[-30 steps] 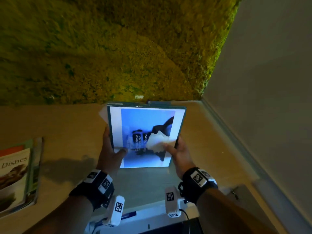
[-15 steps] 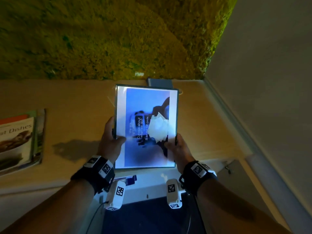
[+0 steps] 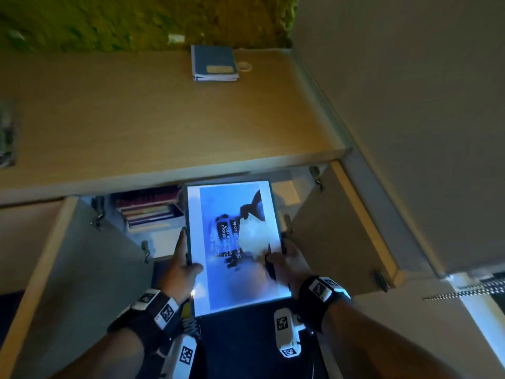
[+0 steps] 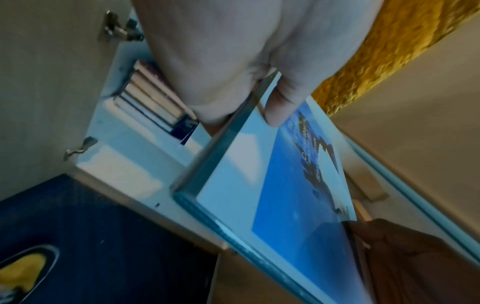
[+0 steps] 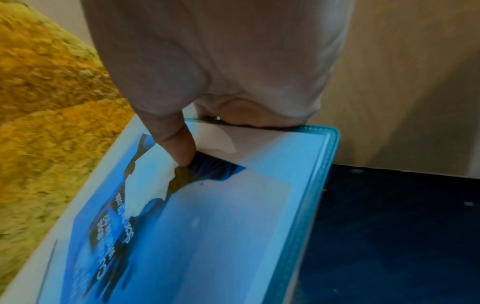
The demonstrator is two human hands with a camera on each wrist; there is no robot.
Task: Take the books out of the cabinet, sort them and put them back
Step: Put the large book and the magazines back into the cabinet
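I hold a large flat book (image 3: 235,242) with a blue and white cover by both long edges, in front of the open cabinet (image 3: 169,236). My left hand (image 3: 181,265) grips its left edge, thumb on the cover. My right hand (image 3: 287,262) grips the right edge, thumb on the cover near a torn white patch. The same book shows in the left wrist view (image 4: 272,195) and the right wrist view (image 5: 207,216). A stack of books (image 3: 149,207) lies inside the cabinet at the left. A small blue book (image 3: 214,62) lies on the cabinet top (image 3: 136,119) at the back.
Both cabinet doors stand open, the left door (image 3: 68,269) and the right door (image 3: 336,228). A grey wall (image 3: 410,105) runs along the right. A mossy green wall (image 3: 109,20) rises behind the top. A tape roll (image 3: 244,66) lies beside the small blue book. Dark floor (image 3: 246,337) lies below.
The big book has come down from above the cabinet top to the front of the open cabinet, held by both hands throughout. The view has tilted down, revealing the cabinet's inside and the small blue book.
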